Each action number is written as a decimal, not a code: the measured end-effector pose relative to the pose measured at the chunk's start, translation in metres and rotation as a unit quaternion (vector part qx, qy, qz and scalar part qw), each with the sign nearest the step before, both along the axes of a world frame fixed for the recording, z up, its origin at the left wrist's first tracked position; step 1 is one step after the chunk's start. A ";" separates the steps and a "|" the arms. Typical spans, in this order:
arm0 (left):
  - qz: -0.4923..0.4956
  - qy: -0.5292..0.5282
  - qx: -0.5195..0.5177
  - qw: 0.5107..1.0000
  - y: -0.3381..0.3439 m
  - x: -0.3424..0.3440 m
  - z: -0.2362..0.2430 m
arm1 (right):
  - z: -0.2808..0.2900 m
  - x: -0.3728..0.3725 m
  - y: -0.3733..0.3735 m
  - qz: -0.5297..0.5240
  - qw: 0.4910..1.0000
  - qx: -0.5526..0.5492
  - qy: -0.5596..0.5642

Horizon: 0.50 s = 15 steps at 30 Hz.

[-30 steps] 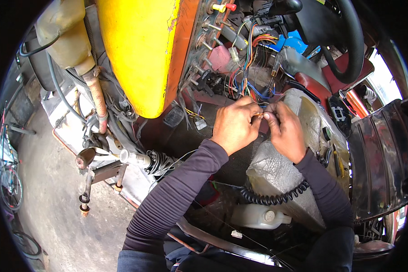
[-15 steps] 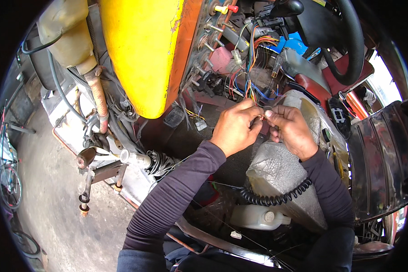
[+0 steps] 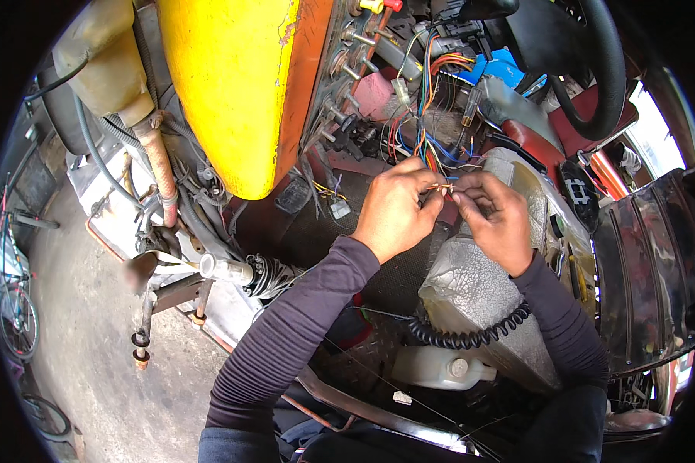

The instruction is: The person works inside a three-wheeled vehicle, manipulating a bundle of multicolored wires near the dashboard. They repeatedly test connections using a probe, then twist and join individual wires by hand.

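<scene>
Both my hands meet at the lower end of a bundle of coloured wires (image 3: 422, 127) that hangs from the dashboard area. My left hand (image 3: 396, 207) is closed in a pinch on thin wire ends, with thumb and forefinger together. Facing it, my right hand (image 3: 496, 216) pinches at the same wires, its thumb and forefinger nearly touching the left fingertips. A short coppery or orange bit shows between the fingertips, too small to make out fully. Under my right wrist is a silver foil-covered box (image 3: 471, 289).
A yellow panel (image 3: 228, 85) stands to the left of the wires. At the upper right is a black steering wheel (image 3: 614, 73). A coiled black cable (image 3: 471, 336) crosses above a whitish plastic jug (image 3: 440, 369). A white connector (image 3: 339, 208) hangs on loose wires left of my hands.
My right fingers have shifted and straightened a little at the wire ends, and the coppery bit shows more between the fingertips. The view has shifted slightly.
</scene>
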<state>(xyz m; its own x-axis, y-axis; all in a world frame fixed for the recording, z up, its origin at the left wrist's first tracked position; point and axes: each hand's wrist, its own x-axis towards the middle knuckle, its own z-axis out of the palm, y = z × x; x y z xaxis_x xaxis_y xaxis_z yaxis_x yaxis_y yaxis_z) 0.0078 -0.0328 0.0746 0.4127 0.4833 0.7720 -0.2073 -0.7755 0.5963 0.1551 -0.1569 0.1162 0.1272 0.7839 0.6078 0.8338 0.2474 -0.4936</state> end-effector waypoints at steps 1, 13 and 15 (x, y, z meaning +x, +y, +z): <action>-0.002 0.000 -0.006 1.000 0.000 0.000 0.000 | -0.003 -0.001 0.001 0.005 0.997 -0.014 0.079; -0.003 -0.007 -0.024 1.000 -0.003 0.003 -0.001 | -0.004 -0.004 0.007 0.009 0.995 0.020 0.093; -0.002 0.000 -0.032 0.999 -0.002 0.000 -0.003 | -0.005 -0.007 0.008 0.010 0.995 0.011 0.095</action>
<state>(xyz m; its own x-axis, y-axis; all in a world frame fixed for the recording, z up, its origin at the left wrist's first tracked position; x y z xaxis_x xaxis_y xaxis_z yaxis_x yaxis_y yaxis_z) 0.0081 -0.0348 0.0721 0.4149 0.5297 0.7398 -0.2100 -0.7354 0.6443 0.1485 -0.1491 0.1117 0.2257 0.7737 0.5920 0.7210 0.2760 -0.6356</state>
